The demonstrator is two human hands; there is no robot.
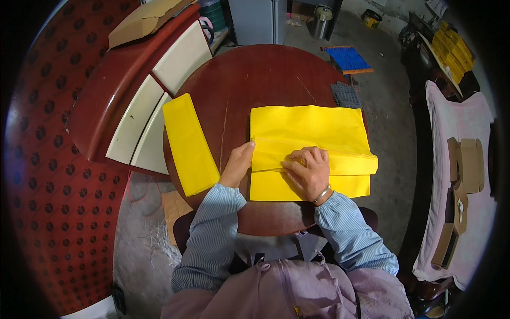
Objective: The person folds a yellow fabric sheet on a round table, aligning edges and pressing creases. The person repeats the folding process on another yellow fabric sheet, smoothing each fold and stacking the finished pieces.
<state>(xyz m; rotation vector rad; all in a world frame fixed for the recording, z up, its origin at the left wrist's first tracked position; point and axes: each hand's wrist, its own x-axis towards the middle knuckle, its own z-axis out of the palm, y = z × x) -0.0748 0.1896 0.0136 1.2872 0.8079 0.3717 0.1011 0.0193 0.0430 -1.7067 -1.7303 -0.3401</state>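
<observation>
A wide yellow sheet (305, 122), cloth or paper, lies on the round red-brown table (255, 69) in front of me. A folded band crosses its middle, and its right end sticks out past the layer below. My left hand (237, 166) is closed at the sheet's left edge, thumb on top; its other fingers are partly hidden. On the fold rests my right hand (310, 173), its fingers bent together and pressed onto the yellow material. To the left of my left hand lies a long, narrow folded yellow stack (191, 146).
White-fronted drawers (183, 56) of a red cabinet touch the table's left side. A grey mesh piece (345, 94) sits by its right edge, with a blue mat (348, 57) beyond. Opened cardboard boxes (461, 170) rest on a pink-covered bench at right. A metal flask (321, 22) stands behind.
</observation>
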